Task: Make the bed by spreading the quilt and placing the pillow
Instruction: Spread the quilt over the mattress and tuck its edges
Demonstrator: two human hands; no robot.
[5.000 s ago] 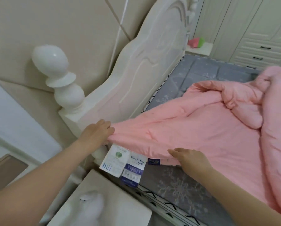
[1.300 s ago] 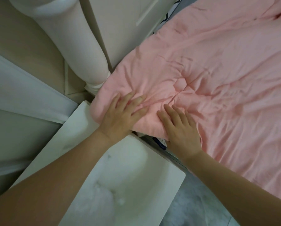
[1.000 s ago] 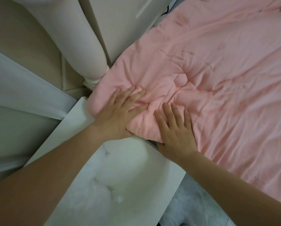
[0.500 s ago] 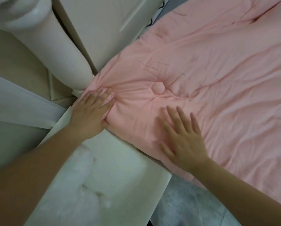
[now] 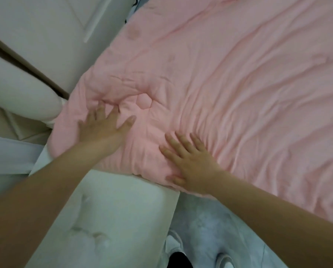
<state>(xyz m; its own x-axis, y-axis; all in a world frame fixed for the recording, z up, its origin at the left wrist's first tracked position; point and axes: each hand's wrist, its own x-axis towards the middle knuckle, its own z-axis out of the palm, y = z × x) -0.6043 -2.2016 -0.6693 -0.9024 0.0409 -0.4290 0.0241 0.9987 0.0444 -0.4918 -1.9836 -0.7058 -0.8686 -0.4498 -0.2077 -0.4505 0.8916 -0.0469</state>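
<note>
Pink quilt covers most of the bed, spread across it with long soft wrinkles running from the near corner toward the far side; its rounded corner lies at the near corner of the bed, just beside the white bedpost and below the white headboard, and a stitched hexagon is pressed into the padding near that corner; no label, brand or writing can be read anywhere on it. White nightstand top sits against the near edge of the bed, with the quilt's edge overhanging onto it; a pale blue-grey floor covering shows beside the nightstand, and what seems to be a shoe or slipper shows at the lower edge, too blurred to tell more. No pillow is in sight in this view. Left hand lies flat on the quilt's corner, palm down, fingers spread and pressing into the padding, holding nothing; right hand lies flat on the quilt's near edge, well apart from the left, palm down with fingers splayed, holding nothing; the fabric bunches into fine creases just beyond its fingertips.
</note>
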